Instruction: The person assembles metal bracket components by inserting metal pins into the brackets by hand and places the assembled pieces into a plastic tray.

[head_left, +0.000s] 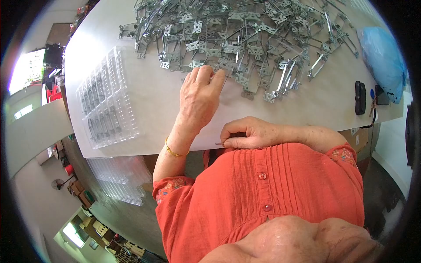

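Note:
A large tangled heap of metal linkage pieces [228, 35], flat plates with holes joined by thin rods, covers the far part of the table. At the heap's near edge, my left hand [199, 94] is closed with its fingertips on a metal linkage piece [225, 82]; most of that piece is hidden by the fingers or blends into the heap. Close to my body, at the table's front edge, my right hand [247, 133] pinches a thin metal rod [219, 143], whose short end sticks out to the left past the thumb.
A clear plastic tray [129, 98] with rows of dark metal parts lies on the table [158, 118] at left. More clear trays [118, 177] are stacked below the edge. At right are a blue plastic bag [383, 61], a black case [360, 97] and keys [373, 104].

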`<state>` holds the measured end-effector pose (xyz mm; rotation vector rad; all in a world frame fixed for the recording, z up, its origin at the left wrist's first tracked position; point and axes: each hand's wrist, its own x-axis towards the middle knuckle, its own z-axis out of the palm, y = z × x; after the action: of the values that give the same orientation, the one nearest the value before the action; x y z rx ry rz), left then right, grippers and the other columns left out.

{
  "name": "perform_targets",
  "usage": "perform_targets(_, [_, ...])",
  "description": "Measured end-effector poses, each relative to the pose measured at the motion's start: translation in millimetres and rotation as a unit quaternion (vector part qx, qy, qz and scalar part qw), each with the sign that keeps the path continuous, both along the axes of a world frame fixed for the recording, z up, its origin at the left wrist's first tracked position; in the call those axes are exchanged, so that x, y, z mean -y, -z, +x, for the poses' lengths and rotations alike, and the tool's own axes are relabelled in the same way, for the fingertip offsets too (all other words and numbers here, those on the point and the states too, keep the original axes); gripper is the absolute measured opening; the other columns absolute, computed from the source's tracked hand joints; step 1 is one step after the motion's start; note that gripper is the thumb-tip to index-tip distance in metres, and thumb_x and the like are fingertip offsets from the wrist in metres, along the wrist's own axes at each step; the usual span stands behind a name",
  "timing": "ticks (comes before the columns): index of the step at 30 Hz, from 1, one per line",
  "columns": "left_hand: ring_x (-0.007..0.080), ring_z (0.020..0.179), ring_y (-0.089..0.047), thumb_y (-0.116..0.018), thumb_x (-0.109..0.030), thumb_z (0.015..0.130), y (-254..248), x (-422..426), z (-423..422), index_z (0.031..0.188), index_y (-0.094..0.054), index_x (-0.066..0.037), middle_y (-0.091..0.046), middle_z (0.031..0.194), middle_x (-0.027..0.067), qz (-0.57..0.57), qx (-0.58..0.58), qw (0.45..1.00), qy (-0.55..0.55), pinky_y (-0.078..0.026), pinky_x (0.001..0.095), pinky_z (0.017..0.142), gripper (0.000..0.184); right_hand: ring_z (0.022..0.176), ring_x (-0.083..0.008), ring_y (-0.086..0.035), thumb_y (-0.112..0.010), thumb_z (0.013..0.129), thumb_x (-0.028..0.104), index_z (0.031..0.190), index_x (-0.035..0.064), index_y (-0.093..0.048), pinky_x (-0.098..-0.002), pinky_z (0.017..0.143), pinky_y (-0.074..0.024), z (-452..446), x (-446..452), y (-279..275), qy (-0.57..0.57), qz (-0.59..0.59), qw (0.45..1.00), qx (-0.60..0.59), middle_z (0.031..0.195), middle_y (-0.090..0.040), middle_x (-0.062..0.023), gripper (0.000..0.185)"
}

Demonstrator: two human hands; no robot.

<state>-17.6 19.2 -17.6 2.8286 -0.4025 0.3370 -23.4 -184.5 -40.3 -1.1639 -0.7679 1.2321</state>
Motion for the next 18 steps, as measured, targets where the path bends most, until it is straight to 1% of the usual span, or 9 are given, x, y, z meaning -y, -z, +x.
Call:
perform_targets(4, [0.0276,0.091,-0.061,-0.065,-0.002,0.080,-1.1,0.2,2.8,0.110,-0.071,-0.010,-0.060,0.099,0.0087,0.012,-0.020,1.000,0.000,-0.052,0.0397,0.080,0.032,0.095,-0.0146,-0.062,-0.063,0.102,0.019,0.105,0.0034,-0.066,-0.0317,0.086,-0.0499,0.9,0.4,-1.1,-0.007,-0.004,1.000,-0.010,0.099,-0.069,-0.0052,0.016])
perform_targets(10, [0.0270,0.091,-0.061,-0.065,-0.002,0.080,-0.9,-3.2,4.4,0.109,-0.070,-0.011,-0.060,0.099,0.0079,0.019,-0.012,1.000,0.020,-0.051,0.0394,0.080,0.031,0.097,-0.0140,-0.062,-0.062,0.103,0.019,0.107,0.0032,-0.066,-0.0314,0.089,-0.0497,1.8,0.4,-1.1,-0.010,-0.004,1.000,-0.012,0.100,-0.069,-0.0052,0.017])
perform_targets(16, [0.0268,0.089,-0.061,-0.065,-0.001,0.079,3.9,-7.2,-1.4,0.106,-0.071,-0.012,-0.060,0.096,0.0069,0.021,-0.013,1.000,0.000,-0.050,0.0392,0.080,0.029,0.097,-0.0151,-0.063,-0.062,0.103,0.021,0.107,0.0033,-0.065,-0.0325,0.089,-0.0497,1.0,1.1,0.3,-0.007,0.003,1.000,-0.008,0.100,-0.069,-0.0058,0.018])
perform_targets(18, [0.0274,0.089,-0.061,-0.066,-0.002,0.082,3.6,-8.8,-3.4,0.108,-0.069,-0.011,-0.061,0.097,0.0075,0.016,-0.010,1.000,0.005,-0.050,0.0400,0.079,0.027,0.097,-0.0153,-0.063,-0.062,0.103,0.021,0.107,0.0034,-0.065,-0.0328,0.089,-0.0496,0.6,1.4,1.9,-0.005,0.008,1.000,0.001,0.100,-0.069,-0.0060,0.018])
